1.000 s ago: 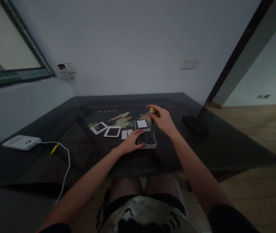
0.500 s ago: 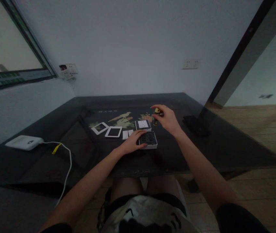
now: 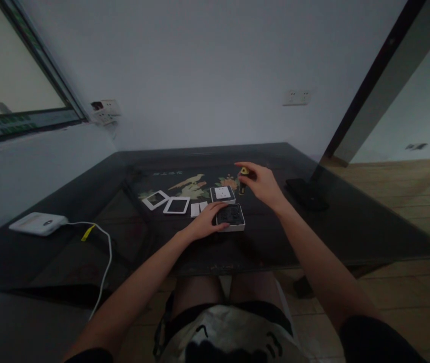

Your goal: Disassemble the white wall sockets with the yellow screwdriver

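My left hand (image 3: 205, 222) is wrapped round the left side of a square wall socket (image 3: 233, 227), thumb in front and fingers behind. Its dark inner side faces up within a white rim. Above and to the right of it, my right hand (image 3: 260, 182) pinches a short yellow-and-black screwdriver (image 3: 243, 182), held nearly upright; its tip is too small to make out. Just behind the held socket lies another socket (image 3: 222, 193) with its white face up. Two small white plates (image 3: 195, 209) lie beside my left fingers.
Two white square frames (image 3: 177, 205) lie on the dark table (image 3: 275, 242), left of my hands. Farther left is a white device (image 3: 39, 223) with a cable (image 3: 109, 247) running off the front edge. A black case (image 3: 306, 194) lies at the right.
The screwdriver has shifted very slightly in my right hand, and that hand has moved a little. My left hand stays on the socket.
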A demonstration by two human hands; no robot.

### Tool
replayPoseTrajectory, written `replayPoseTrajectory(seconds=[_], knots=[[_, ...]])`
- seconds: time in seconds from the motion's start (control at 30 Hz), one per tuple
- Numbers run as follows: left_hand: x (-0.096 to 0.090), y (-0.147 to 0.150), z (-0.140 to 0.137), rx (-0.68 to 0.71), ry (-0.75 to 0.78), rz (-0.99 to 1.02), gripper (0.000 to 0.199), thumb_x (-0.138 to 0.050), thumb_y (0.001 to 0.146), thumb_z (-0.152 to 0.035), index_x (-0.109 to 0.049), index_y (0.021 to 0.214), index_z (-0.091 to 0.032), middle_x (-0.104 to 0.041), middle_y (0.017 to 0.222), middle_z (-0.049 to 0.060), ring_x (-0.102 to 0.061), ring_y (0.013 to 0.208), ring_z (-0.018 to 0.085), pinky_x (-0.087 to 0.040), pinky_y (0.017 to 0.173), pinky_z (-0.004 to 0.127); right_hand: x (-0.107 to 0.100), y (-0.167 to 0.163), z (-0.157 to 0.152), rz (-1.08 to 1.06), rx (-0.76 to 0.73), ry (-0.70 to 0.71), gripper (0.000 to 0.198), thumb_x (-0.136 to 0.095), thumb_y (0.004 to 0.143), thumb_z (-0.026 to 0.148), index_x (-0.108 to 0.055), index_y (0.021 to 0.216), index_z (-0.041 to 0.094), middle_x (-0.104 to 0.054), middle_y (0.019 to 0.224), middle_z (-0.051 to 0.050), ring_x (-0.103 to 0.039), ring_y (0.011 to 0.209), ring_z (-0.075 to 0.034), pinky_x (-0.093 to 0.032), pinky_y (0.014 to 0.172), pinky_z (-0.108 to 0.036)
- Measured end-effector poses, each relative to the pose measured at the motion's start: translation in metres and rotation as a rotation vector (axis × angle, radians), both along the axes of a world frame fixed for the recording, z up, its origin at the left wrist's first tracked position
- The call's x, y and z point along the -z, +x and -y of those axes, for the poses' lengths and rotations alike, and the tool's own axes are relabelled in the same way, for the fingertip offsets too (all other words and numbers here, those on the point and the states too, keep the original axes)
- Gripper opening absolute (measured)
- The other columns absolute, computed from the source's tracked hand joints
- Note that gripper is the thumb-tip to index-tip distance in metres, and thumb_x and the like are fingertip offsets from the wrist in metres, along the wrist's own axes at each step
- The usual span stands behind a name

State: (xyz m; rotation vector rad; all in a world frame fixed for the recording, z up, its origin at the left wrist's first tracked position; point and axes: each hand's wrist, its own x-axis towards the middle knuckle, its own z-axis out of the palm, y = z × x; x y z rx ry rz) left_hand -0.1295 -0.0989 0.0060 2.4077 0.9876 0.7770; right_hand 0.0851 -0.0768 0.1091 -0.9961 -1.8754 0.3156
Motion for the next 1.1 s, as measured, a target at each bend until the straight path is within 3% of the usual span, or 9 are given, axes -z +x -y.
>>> replayPoseTrajectory(seconds=[0.07, 0.13, 0.27, 0.37, 0.53, 0.67, 0.87, 0.93, 1.1], knots=[[0.001, 0.000, 0.000, -0.008, -0.003, -0.002, 0.060, -0.065, 0.080, -0.038, -0.044, 0.134, -0.021, -0.045, 0.139, 0.013, -0.042, 0.130, 0.028, -0.032, 0.111, 0.047, -0.004, 0.002, 0.000, 0.018, -0.120, -0.057, 0.035, -0.058, 0.080, 0.013, -0.063, 0.113, 0.025, -0.067, 0.098, -0.004, -0.063, 0.087, -0.019, -0.051, 0.080, -0.037], [0.000, 0.000, 0.000, -0.011, -0.001, -0.004, 0.060, -0.065, 0.081, -0.038, -0.043, 0.135, -0.023, -0.044, 0.139, 0.013, -0.041, 0.130, 0.028, -0.031, 0.111, 0.048, -0.006, 0.000, 0.001, 0.055, -0.146, -0.047, 0.031, -0.059, 0.082, 0.017, -0.063, 0.111, 0.025, -0.065, 0.104, -0.005, -0.062, 0.092, -0.020, -0.051, 0.080, -0.037], [-0.001, 0.000, 0.001, -0.006, 0.001, -0.006, 0.060, -0.064, 0.081, -0.038, -0.043, 0.135, -0.023, -0.045, 0.139, 0.013, -0.041, 0.130, 0.029, -0.032, 0.110, 0.048, -0.002, -0.011, 0.003, 0.069, 0.072, 0.073, 0.018, -0.068, 0.079, 0.030, -0.068, 0.096, 0.025, -0.059, 0.098, -0.006, -0.059, 0.088, -0.022, -0.052, 0.073, -0.036], [-0.001, 0.000, 0.000, -0.001, 0.008, -0.005, 0.061, -0.064, 0.081, -0.038, -0.043, 0.135, -0.021, -0.045, 0.139, 0.014, -0.041, 0.130, 0.028, -0.031, 0.111, 0.048, 0.002, -0.015, 0.002, 0.025, 0.166, 0.092, 0.019, -0.069, 0.078, 0.028, -0.070, 0.096, 0.026, -0.058, 0.092, -0.005, -0.059, 0.080, -0.021, -0.051, 0.071, -0.037], [0.003, 0.000, -0.001, -0.008, 0.009, 0.003, 0.060, -0.064, 0.081, -0.037, -0.043, 0.135, -0.020, -0.044, 0.139, 0.014, -0.041, 0.130, 0.028, -0.031, 0.111, 0.047, 0.003, -0.010, -0.003, -0.022, -0.020, 0.013, 0.036, -0.059, 0.081, 0.013, -0.063, 0.114, 0.025, -0.066, 0.096, -0.004, -0.062, 0.089, -0.021, -0.050, 0.083, -0.040], [0.002, 0.000, 0.000, -0.004, 0.011, 0.000, 0.060, -0.064, 0.081, -0.037, -0.043, 0.135, -0.021, -0.044, 0.139, 0.014, -0.040, 0.131, 0.028, -0.031, 0.111, 0.047, 0.005, -0.006, -0.003, -0.042, -0.093, -0.024, 0.031, -0.056, 0.083, 0.013, -0.062, 0.111, 0.024, -0.064, 0.105, -0.006, -0.061, 0.094, -0.021, -0.052, 0.080, -0.037], [0.000, 0.001, 0.000, -0.010, 0.001, -0.013, 0.061, -0.064, 0.081, -0.038, -0.043, 0.135, -0.019, -0.044, 0.139, 0.015, -0.040, 0.131, 0.028, -0.031, 0.111, 0.047, 0.011, -0.016, 0.003, -0.101, 0.108, 0.142, 0.019, -0.070, 0.077, 0.029, -0.068, 0.096, 0.025, -0.057, 0.091, -0.005, -0.058, 0.080, -0.020, -0.052, 0.073, -0.036], [-0.001, 0.001, 0.001, -0.011, 0.002, -0.019, 0.060, -0.064, 0.081, -0.037, -0.043, 0.135, -0.019, -0.044, 0.139, 0.015, -0.040, 0.131, 0.028, -0.031, 0.111, 0.047, 0.012, -0.018, 0.001, -0.108, 0.031, 0.145, 0.021, -0.066, 0.081, 0.028, -0.067, 0.101, 0.025, -0.060, 0.090, -0.004, -0.059, 0.082, -0.020, -0.051, 0.078, -0.037], [-0.001, 0.001, 0.001, -0.001, 0.009, -0.010, 0.060, -0.064, 0.081, -0.036, -0.043, 0.135, -0.020, -0.045, 0.138, 0.014, -0.041, 0.130, 0.028, -0.031, 0.111, 0.046, 0.020, -0.016, -0.010, -0.222, -0.341, -0.049, 0.033, -0.048, 0.092, 0.032, -0.053, 0.124, 0.027, -0.064, 0.108, -0.006, -0.064, 0.088, -0.017, -0.052, 0.082, -0.035]])
